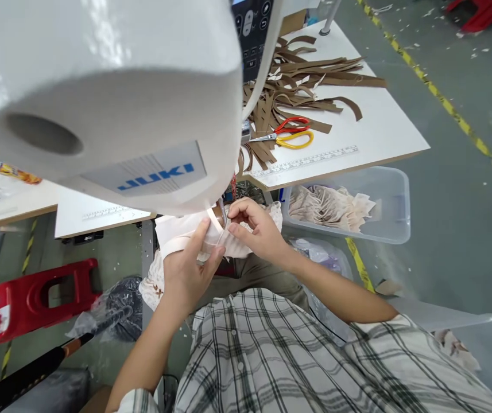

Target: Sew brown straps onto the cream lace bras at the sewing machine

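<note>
Pale pink fabric with lace edging [174, 232] lies under the head of a white JUKI sewing machine [155, 115]. My left hand [188, 272] holds the fabric from the left, its thumb and index finger closed on the near edge. On the right, my right hand [260, 232] pinches the fabric edge between thumb and curled fingers, close beside a slim metal part [222, 212] of the machine. The machine head covers the stitching area, so the needle is hidden. Lacy cloth [153, 281] hangs down below my left hand.
Brown fabric strips [301, 74], scissors with red and yellow handles [291, 135] and a ruler [306, 163] lie on the white table [366, 126]. A clear bin [386, 223] below holds pale cloth pieces [329, 206]. A red stool [34, 304] is at left.
</note>
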A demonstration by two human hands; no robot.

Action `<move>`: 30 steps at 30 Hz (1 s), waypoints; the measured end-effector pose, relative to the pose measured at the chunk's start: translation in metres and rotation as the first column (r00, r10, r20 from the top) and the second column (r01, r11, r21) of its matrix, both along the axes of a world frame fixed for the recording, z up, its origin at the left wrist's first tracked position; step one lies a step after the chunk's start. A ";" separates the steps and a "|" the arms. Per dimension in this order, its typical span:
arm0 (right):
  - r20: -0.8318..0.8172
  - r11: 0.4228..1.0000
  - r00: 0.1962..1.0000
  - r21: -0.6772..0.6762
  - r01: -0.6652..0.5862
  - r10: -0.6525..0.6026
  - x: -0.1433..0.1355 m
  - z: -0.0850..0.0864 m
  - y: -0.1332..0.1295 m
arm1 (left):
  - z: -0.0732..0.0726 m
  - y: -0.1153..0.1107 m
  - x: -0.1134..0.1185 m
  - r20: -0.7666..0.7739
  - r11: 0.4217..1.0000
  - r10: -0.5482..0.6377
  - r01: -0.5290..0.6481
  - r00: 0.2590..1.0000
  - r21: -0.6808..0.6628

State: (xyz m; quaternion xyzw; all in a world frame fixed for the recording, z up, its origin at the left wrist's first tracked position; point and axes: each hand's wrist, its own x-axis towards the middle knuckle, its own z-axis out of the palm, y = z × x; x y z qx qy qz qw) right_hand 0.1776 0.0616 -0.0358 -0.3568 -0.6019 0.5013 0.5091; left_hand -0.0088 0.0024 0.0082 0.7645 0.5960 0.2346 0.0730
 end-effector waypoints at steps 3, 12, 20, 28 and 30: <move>0.009 1.000 1.000 -0.010 -0.002 0.002 -0.001 -0.001 -0.001 | 0.001 0.000 0.000 -0.021 1.000 0.017 -0.017 1.000 0.003; 0.005 1.000 1.000 -0.010 -0.015 0.015 0.001 0.000 -0.001 | 0.007 0.002 0.001 0.012 0.999 0.032 -0.031 0.999 -0.038; -0.009 0.999 0.999 -0.043 -0.034 0.033 0.002 0.005 0.001 | 0.008 0.002 0.001 -0.021 0.998 0.058 -0.058 0.998 -0.004; -0.019 0.999 0.999 -0.042 -0.033 0.032 0.004 0.009 0.002 | 0.003 0.004 -0.002 -0.050 0.994 0.106 -0.105 0.993 0.016; 0.017 0.998 0.999 -0.051 -0.027 0.028 0.008 0.012 -0.001 | 0.000 0.001 -0.001 -0.061 0.993 0.112 -0.111 0.992 0.026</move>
